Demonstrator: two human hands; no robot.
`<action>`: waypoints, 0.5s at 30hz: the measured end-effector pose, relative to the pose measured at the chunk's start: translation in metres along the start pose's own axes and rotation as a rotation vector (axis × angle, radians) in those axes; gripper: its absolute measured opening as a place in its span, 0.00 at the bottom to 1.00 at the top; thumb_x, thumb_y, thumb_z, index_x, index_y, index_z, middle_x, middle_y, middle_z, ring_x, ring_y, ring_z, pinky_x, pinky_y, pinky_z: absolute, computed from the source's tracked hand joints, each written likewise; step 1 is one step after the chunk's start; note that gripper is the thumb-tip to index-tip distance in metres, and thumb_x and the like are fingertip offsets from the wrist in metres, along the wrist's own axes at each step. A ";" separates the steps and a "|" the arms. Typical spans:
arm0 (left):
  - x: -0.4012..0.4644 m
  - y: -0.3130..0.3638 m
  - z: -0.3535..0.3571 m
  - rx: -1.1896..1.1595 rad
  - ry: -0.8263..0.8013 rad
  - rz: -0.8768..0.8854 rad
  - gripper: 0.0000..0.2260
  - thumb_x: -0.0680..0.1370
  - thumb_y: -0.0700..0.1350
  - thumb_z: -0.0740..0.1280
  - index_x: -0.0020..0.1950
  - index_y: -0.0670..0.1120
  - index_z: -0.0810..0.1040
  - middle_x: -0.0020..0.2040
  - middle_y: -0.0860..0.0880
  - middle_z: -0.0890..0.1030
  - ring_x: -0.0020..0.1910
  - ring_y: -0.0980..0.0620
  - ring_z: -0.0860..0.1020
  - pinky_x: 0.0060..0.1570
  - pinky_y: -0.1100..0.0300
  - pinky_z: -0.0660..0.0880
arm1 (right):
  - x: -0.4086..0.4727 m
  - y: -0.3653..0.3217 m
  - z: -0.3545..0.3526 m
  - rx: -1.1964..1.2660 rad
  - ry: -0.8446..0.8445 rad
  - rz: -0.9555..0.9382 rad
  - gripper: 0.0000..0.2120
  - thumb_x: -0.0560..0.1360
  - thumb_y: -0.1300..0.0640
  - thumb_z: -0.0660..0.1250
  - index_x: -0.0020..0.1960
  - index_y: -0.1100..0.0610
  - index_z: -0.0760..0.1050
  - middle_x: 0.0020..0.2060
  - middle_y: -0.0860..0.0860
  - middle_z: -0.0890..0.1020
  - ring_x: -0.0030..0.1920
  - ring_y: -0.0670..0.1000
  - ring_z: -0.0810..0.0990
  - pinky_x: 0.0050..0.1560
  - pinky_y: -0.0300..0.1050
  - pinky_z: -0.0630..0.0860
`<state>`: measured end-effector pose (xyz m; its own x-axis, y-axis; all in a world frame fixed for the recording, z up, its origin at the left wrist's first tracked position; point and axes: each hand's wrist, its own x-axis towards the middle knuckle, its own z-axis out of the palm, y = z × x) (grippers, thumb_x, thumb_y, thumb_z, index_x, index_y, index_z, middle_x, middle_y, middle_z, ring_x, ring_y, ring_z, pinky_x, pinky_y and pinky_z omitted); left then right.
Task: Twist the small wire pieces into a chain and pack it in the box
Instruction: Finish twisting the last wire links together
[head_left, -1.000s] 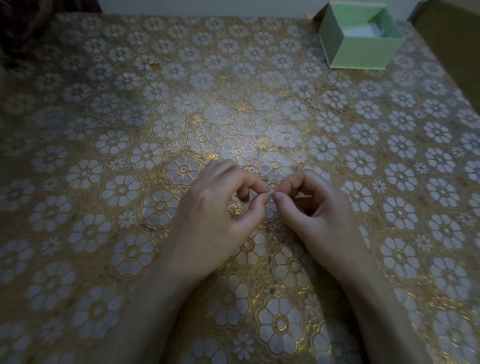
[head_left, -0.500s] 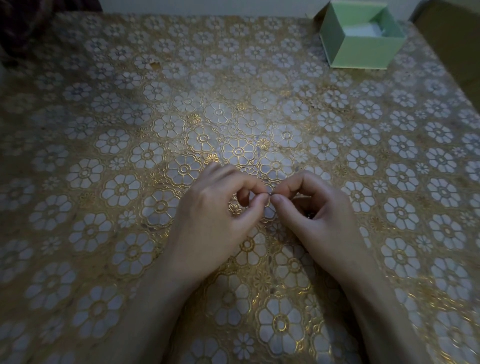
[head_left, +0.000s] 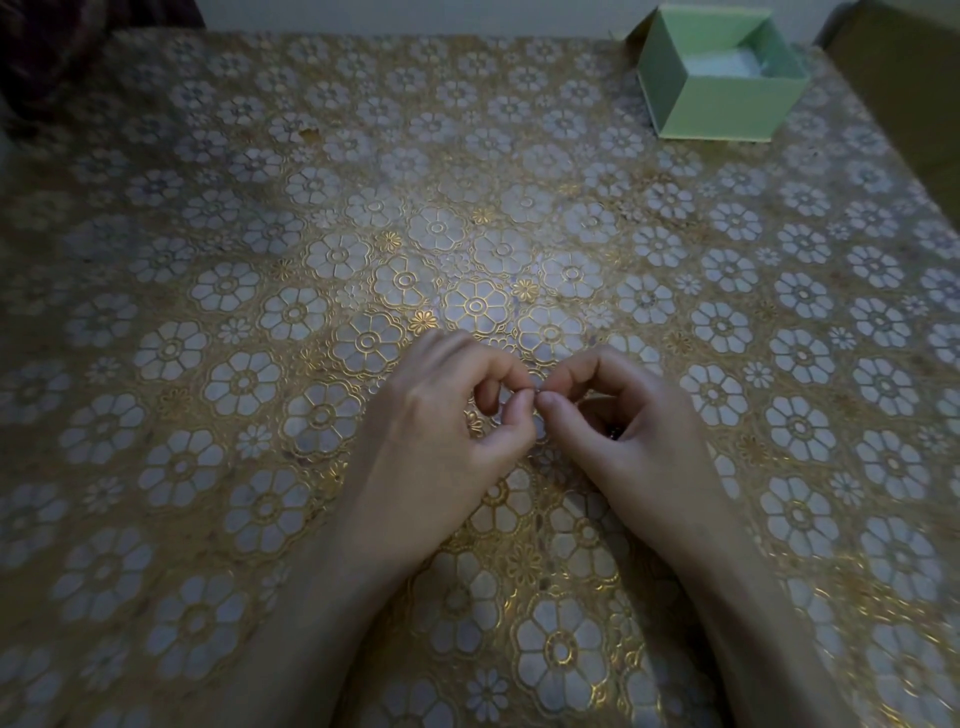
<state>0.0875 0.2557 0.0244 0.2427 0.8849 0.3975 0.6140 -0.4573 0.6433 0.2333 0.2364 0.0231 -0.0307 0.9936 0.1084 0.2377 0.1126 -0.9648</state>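
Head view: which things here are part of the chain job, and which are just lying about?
Job:
small wire piece, barely visible, pinched by left hand and right hand
open pale green cardboard box

Lying about:
brown cardboard carton
gold floral tablecloth

Both hands, left (head_left: 441, 431) beside right (head_left: 631, 436), meet over the bench (head_left: 208, 312) near edge; the box (head_left: 719, 78) sits far right

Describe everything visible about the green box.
The green box is a small, square, pale-green container that looks like stiff card. It is open at the top, with a white lining or pad visible inside. It sits upright at the far right corner of the patterned tablecloth, away from both hands, and nothing touches it.
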 end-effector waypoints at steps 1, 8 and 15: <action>0.000 0.000 0.000 0.001 0.002 0.005 0.05 0.71 0.45 0.65 0.40 0.45 0.77 0.34 0.53 0.71 0.39 0.58 0.66 0.41 0.70 0.64 | 0.000 0.001 0.000 0.000 0.002 -0.001 0.05 0.70 0.57 0.67 0.37 0.49 0.73 0.29 0.46 0.75 0.25 0.42 0.65 0.27 0.32 0.61; 0.000 -0.002 0.000 0.013 -0.007 0.002 0.05 0.71 0.46 0.65 0.40 0.47 0.77 0.34 0.53 0.71 0.38 0.57 0.67 0.40 0.69 0.64 | 0.001 0.002 0.001 -0.036 0.027 -0.008 0.05 0.69 0.57 0.66 0.36 0.50 0.72 0.28 0.45 0.75 0.24 0.41 0.66 0.27 0.31 0.61; 0.001 -0.006 -0.002 0.017 -0.051 0.046 0.04 0.72 0.46 0.64 0.39 0.47 0.77 0.35 0.55 0.69 0.39 0.58 0.66 0.41 0.70 0.63 | -0.001 0.001 0.001 -0.047 0.015 -0.001 0.04 0.68 0.57 0.67 0.36 0.51 0.73 0.25 0.43 0.72 0.24 0.41 0.65 0.27 0.31 0.60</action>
<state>0.0825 0.2596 0.0224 0.3084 0.8665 0.3924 0.6143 -0.4964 0.6134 0.2323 0.2360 0.0216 -0.0162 0.9934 0.1135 0.2830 0.1134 -0.9524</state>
